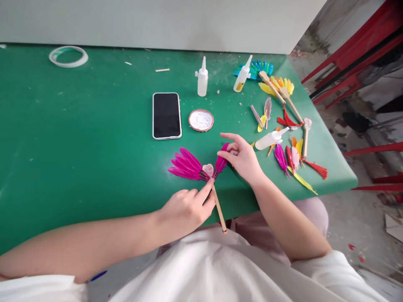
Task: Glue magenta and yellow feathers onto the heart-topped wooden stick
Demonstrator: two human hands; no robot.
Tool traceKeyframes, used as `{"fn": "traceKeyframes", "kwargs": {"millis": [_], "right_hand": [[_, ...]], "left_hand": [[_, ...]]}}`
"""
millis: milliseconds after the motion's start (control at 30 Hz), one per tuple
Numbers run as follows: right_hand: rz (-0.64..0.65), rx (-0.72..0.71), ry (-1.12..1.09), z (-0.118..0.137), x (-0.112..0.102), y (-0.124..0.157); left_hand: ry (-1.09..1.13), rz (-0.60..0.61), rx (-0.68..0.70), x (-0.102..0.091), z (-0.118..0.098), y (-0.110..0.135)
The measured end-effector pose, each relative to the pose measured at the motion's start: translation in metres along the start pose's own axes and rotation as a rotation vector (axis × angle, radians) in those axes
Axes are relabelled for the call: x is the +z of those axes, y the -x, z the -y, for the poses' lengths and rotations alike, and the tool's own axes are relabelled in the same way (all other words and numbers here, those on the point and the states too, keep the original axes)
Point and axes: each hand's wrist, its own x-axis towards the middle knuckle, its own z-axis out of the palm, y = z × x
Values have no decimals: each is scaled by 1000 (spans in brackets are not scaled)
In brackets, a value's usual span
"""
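A small fan of magenta feathers [185, 164] lies on the green table [78, 138], fixed to a wooden stick [219, 209] with a pale heart piece [208, 169] at the hub. My left hand [185, 208] rests at the table's near edge, its index finger pressing the top of the stick, the other fingers curled. My right hand [242, 156] pinches one magenta feather [221, 160] against the right side of the hub.
A black phone [166, 115] lies face up beside a round lid [201, 120] of white glue. Two glue bottles [202, 78] stand behind; a third [270, 139] lies among loose coloured feathers. Finished fans [277, 86] lie far right, a tape ring [68, 56] far left.
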Motion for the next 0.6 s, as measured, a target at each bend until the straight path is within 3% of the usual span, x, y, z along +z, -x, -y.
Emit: {"fn": "traceKeyframes", "kwargs": {"millis": [133, 333, 433, 533, 600], "right_hand": [[-51, -53, 78, -4, 4, -1], [-335, -258, 282, 4, 0, 28], [-523, -219, 372, -3, -32, 56], [-878, -10, 503, -24, -85, 82], [-902, 119, 645, -42, -119, 95]], "left_hand": [[3, 18, -12, 3, -1, 2], [-2, -36, -13, 7, 0, 1], [-7, -54, -8, 8, 1, 1], [-17, -67, -4, 8, 2, 0], [-20, -72, -5, 8, 1, 0]]}}
